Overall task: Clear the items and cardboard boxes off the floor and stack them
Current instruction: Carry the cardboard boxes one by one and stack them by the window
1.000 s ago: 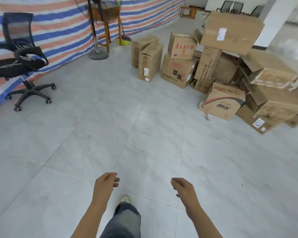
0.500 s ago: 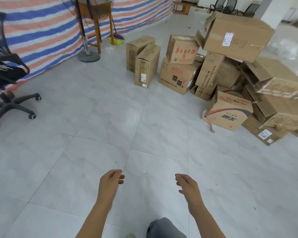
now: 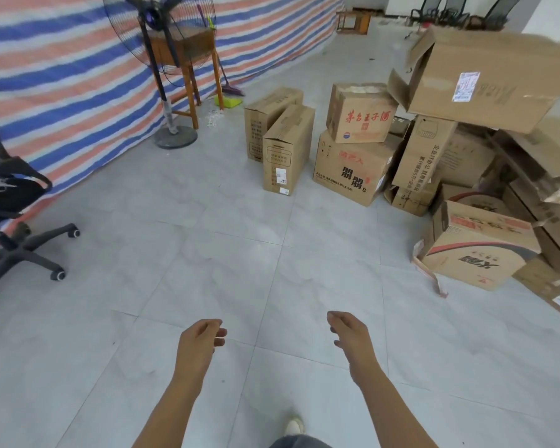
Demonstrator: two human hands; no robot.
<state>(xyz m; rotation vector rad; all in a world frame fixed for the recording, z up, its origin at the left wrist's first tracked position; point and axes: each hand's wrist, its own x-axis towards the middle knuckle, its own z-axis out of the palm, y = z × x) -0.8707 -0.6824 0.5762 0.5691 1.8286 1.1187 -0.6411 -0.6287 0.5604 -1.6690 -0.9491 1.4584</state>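
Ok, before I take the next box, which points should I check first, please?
1. Left hand free: ok, holds nothing.
2. Right hand free: ok, holds nothing.
3. Grey tiled floor free of obstacles up to the tall narrow brown cardboard box: ok.
4. Topmost large brown cardboard box level: not ok, tilted, flap open.
5. Black swivel office chair out of the path: ok, far left.
6. Box weight: cannot tell.

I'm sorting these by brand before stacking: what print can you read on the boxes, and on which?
"茅台王子酒": red, on the small upper box.
"B": black, low on the big box beneath it.
Too blurred or small to read: vertical print on the leaning tall box, logo on the red-striped box, white label on the top box.
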